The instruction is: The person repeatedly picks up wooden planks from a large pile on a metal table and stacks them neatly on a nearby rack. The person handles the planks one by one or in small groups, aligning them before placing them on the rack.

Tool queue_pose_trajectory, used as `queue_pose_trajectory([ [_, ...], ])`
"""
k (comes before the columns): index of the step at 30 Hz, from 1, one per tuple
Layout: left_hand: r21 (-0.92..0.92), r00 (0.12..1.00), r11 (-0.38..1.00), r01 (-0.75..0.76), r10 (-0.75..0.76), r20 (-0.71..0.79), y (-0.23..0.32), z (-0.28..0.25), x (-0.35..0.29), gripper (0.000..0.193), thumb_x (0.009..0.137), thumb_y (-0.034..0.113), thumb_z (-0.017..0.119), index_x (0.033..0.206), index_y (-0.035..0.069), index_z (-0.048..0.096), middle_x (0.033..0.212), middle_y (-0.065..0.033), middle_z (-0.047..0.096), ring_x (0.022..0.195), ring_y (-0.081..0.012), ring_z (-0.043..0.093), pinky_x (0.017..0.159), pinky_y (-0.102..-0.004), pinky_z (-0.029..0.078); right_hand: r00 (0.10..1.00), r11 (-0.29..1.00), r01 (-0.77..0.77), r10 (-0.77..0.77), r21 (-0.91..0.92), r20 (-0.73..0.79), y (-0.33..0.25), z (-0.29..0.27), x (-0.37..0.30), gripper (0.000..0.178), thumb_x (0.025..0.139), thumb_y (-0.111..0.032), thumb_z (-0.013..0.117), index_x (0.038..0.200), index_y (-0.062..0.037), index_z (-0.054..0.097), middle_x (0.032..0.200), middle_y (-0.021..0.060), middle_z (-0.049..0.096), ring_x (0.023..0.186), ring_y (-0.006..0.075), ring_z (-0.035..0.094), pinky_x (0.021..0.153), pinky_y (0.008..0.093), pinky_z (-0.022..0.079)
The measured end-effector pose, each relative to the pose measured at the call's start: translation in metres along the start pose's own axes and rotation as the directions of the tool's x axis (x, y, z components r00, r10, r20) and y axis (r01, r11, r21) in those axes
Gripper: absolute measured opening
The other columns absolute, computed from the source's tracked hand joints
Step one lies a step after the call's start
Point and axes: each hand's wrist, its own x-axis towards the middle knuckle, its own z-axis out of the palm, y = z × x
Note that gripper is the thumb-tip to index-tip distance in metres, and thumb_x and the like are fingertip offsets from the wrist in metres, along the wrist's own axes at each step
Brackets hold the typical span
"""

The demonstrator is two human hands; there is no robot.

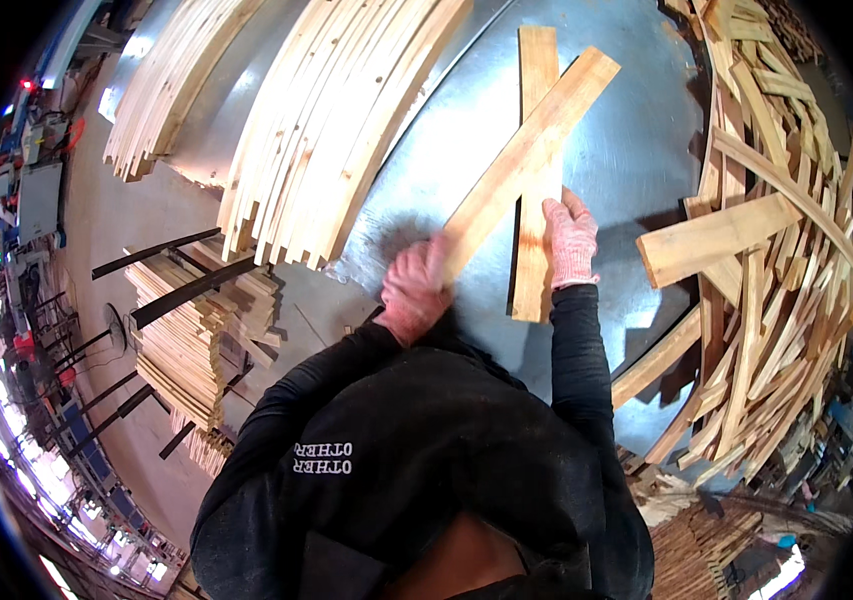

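Left hand [416, 290]: blurred; fingers closed on lower end of slanted, flat tan wooden board [534, 150], centre.
Right hand [572, 240]: fingers slightly bent, touching second tan wooden board [534, 240]; grip unclear.
Boards crossed: two; slanted one covers other's middle.
Upper left: pale timber stacks [336, 130], two.
Right: jumbled wood-strip pile [786, 330], one.

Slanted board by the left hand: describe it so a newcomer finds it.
Start at the shiny metal table mid-view. There, the left hand is at the lower end of the slanted board. It crosses over the other board, leaning up to the right, while that one runs nearly straight up the picture.
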Motion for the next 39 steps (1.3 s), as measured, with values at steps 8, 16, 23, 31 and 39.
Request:
queue_pose_trajectory([
  [8, -0.955, 0.947, 0.193, 0.227, 0.186, 0.262, -0.015, -0.045, 0.016, 0.046, 0.093, 0.021, 0.076, 0.132, 0.002, 0.062, 0.101, -0.0012, 0.071, 0.088, -0.0087, 0.063, 0.075, -0.0265, 0.052, 0.941, 0.981, 0.130, -0.168, 0.143, 0.295, -0.030, 0.005, -0.013, 0.064, 0.092, -0.005, 0.067, 0.150, 0.0073, 0.044, 0.135, 0.0199, 0.063, 0.117, 0.0213, 0.062, 0.102, 0.0311, 0.049],
  [16, -0.892, 0.971, 0.388, -0.231, 0.147, -0.187, 0.002, -0.022, 0.044, 0.054, 0.094, 0.007, 0.069, 0.143, 0.002, 0.048, 0.112, -0.0024, 0.063, 0.099, -0.0107, 0.060, 0.083, -0.0269, 0.054, 0.891, 0.911, 0.361, -0.274, -0.201, 0.361, -0.057, 0.069, -0.061, 0.051, 0.103, -0.017, 0.060, 0.149, 0.0006, 0.048, 0.134, 0.0186, 0.063, 0.120, 0.0230, 0.063, 0.100, 0.0309, 0.050],
  [23, -0.950, 0.951, -0.176, 0.258, 0.221, 0.217, -0.009, -0.024, 0.060, 0.048, 0.088, 0.004, 0.067, 0.134, -0.002, 0.056, 0.120, -0.0110, 0.066, 0.106, -0.0203, 0.067, 0.091, -0.0351, 0.057, 0.956, 0.944, -0.057, -0.042, 0.325, 0.289, -0.043, 0.042, -0.072, 0.073, 0.101, -0.029, 0.067, 0.156, 0.0030, 0.032, 0.133, 0.0180, 0.060, 0.117, 0.0248, 0.062, 0.101, 0.0341, 0.051],
  [31, -0.994, 0.991, -0.012, 0.107, 0.081, 0.105, -0.021, -0.040, 0.055, 0.042, 0.090, -0.001, 0.065, 0.131, 0.001, 0.055, 0.102, -0.0094, 0.066, 0.091, -0.0216, 0.068, 0.079, -0.0358, 0.058, 0.858, 0.968, -0.112, 0.208, -0.224, 0.470, -0.024, 0.066, -0.029, 0.047, 0.095, -0.029, 0.071, 0.126, 0.0049, 0.063, 0.082, 0.0006, 0.064, 0.064, 0.0076, 0.053, 0.057, 0.0246, 0.044],
  [39, -0.915, 0.997, 0.402, -0.025, -0.056, -0.052, -0.061, -0.110, 0.015, 0.033, 0.093, 0.008, 0.064, 0.126, 0.003, 0.059, 0.101, -0.0077, 0.067, 0.087, -0.0189, 0.067, 0.075, -0.0331, 0.056, 0.905, 0.664, 0.380, -0.123, -0.644, 0.407, -0.022, 0.112, -0.077, 0.038, 0.092, -0.036, 0.065, 0.113, -0.0050, 0.060, 0.088, 0.0152, 0.073, 0.082, 0.0346, 0.071, 0.073, 0.0423, 0.056],
])
